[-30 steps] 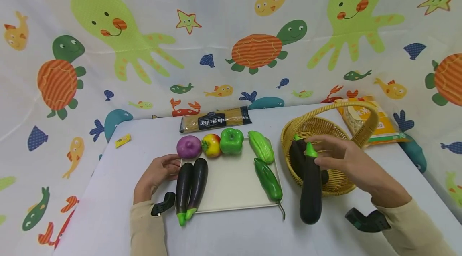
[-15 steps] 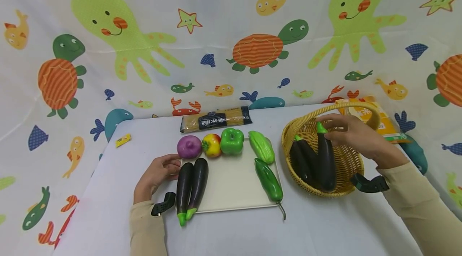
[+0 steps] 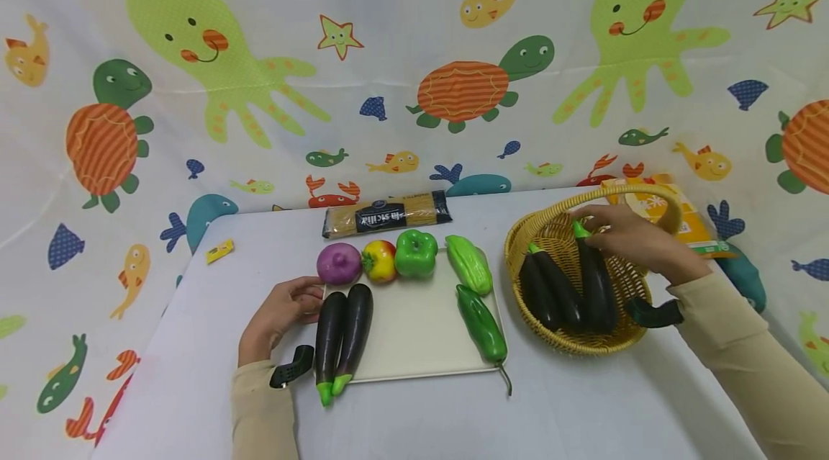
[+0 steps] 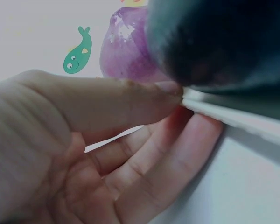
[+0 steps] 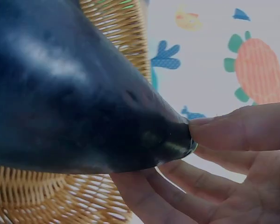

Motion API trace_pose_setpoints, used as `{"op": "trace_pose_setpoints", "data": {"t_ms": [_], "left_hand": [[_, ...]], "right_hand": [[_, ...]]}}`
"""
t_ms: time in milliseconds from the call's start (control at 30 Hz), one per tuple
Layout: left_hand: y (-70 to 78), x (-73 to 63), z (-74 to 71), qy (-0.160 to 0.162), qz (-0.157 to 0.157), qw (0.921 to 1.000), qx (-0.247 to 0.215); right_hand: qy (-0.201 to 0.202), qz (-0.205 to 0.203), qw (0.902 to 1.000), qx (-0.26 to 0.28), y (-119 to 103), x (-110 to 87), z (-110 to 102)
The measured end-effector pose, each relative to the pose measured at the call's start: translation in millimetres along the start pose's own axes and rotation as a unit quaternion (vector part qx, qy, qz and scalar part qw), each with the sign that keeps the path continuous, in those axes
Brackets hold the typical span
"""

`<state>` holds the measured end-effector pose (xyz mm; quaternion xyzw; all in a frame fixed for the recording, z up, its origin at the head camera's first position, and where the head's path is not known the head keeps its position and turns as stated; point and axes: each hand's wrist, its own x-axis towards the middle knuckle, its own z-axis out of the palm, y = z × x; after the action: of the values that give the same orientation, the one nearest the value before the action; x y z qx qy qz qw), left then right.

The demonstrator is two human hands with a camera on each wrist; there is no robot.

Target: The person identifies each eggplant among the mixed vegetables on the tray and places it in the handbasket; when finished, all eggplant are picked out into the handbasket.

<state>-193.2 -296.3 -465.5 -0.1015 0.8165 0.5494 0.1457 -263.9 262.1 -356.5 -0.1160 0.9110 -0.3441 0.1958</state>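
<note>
Since a second ago, one eggplant (image 3: 597, 287) has gone from above the basket's front rim to inside the basket (image 3: 579, 348), carried by the right hand (image 3: 615, 233). Behind the white table (image 3: 414, 420) hangs a cloth (image 3: 388, 71) printed with sea animals; the basket stands towards the table's right edge. Right thumb and fingers pinch this eggplant at its green stem end, its dark body slanting away from them towards the front rim, beside two others (image 3: 562, 291). The left hand (image 3: 285, 309) pinches the left edge of the tray (image 3: 414, 330).
</note>
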Motion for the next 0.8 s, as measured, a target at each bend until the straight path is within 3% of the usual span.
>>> {"op": "trace_pose_setpoints", "data": {"t_ms": [167,400,800], "left_hand": [[-0.2,0.3,-0.3,0.002,0.000,1.0000,0.002],[0.1,0.8,0.6,0.002,-0.002,1.0000,0.006],[-1.0,2.0,0.1,0.000,-0.003,1.0000,0.003]], "right_hand": [[-0.010,-0.021,0.9997,-0.011,5.1,9.7,3.1],[-0.035,-0.010,0.9993,0.006,7.4,17.9,4.1],[-0.025,-0.024,0.9984,-0.045,9.6,19.0,-1.4]]}}
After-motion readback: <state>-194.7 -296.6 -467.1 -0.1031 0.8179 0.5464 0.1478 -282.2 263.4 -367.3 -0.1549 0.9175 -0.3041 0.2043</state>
